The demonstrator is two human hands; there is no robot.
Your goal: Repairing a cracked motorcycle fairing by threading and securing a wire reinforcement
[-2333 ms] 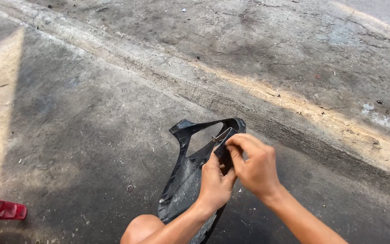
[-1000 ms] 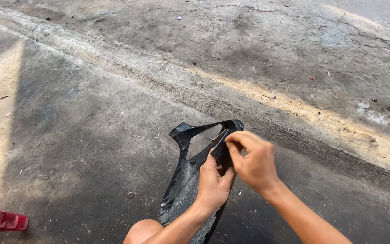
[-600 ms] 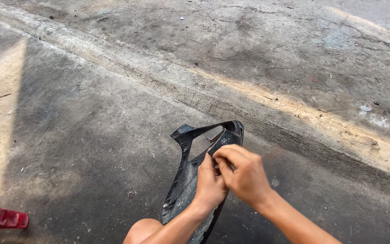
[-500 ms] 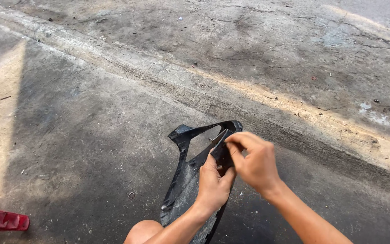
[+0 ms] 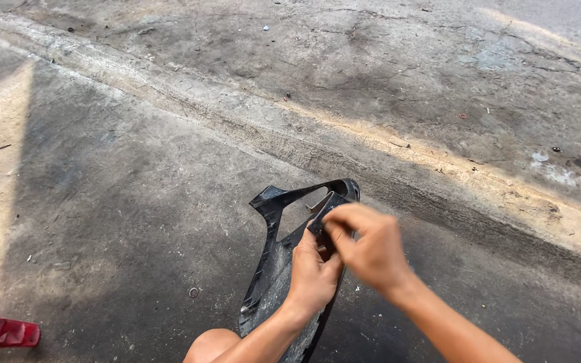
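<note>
Harsh sunlight falls across the far concrete ground (image 5: 384,81); the near ground lies in broad shadow. The right hand (image 5: 371,252) is slightly motion-blurred.

An outdoor working spot at ground level is shown, such as a roadside or yard used for vehicle repair. This is indicated by the stained, cracked concrete ground (image 5: 136,202), the worn raised strip (image 5: 398,154) crossing it, scattered grit and strong sunlight. A black moulded plastic panel (image 5: 270,269) of the vehicle-fairing kind is handled directly above the ground.
</note>
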